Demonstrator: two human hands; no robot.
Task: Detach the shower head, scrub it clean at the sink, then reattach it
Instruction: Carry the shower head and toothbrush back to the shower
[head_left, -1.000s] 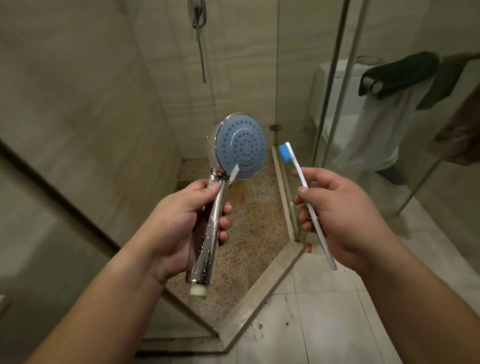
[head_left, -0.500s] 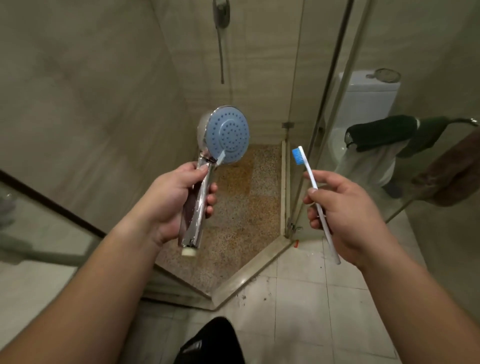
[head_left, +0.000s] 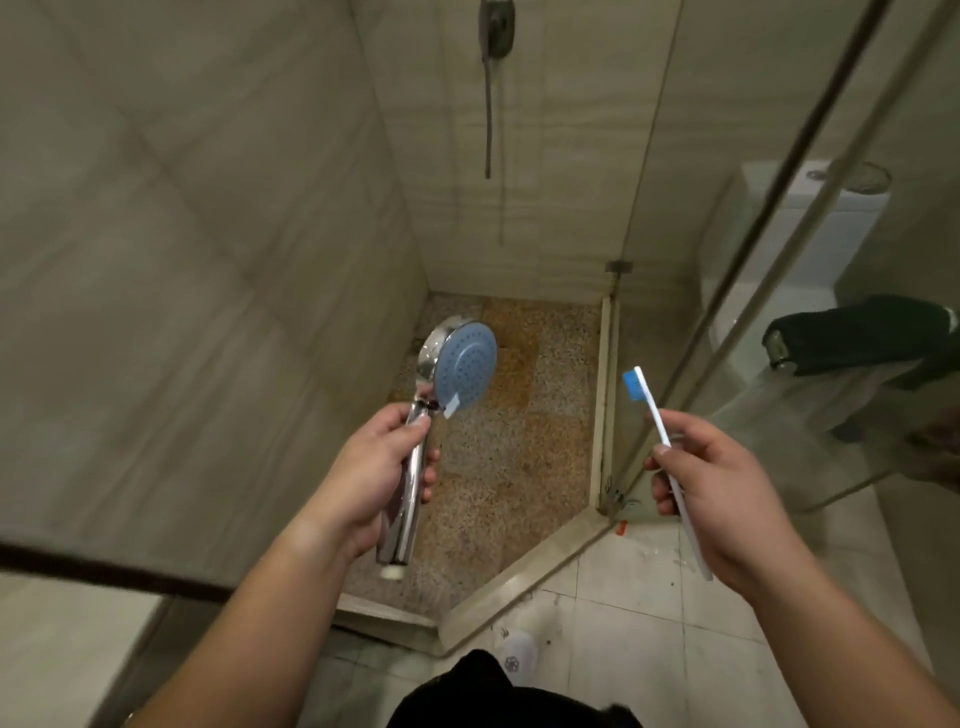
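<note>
The view has pulled back and tilted down, so the shower stall (head_left: 509, 415) shows more floor. Left hand (head_left: 374, 478) still grips the detached shower head (head_left: 457, 371); right hand (head_left: 711, 493) still pinches the toothbrush (head_left: 655, 410), both lower in view.

glossy chrome shower head (head_left: 410, 467) handle, matt blue face, smooth white plastic toothbrush (head_left: 670, 467), speckled stone floor (head_left: 519, 441)

Speckled shower floor (head_left: 511, 467), raised stone curb (head_left: 524, 584) at its edge, pale tiled floor (head_left: 623, 654) (dark specks), white slipper (head_left: 515, 656)
</note>
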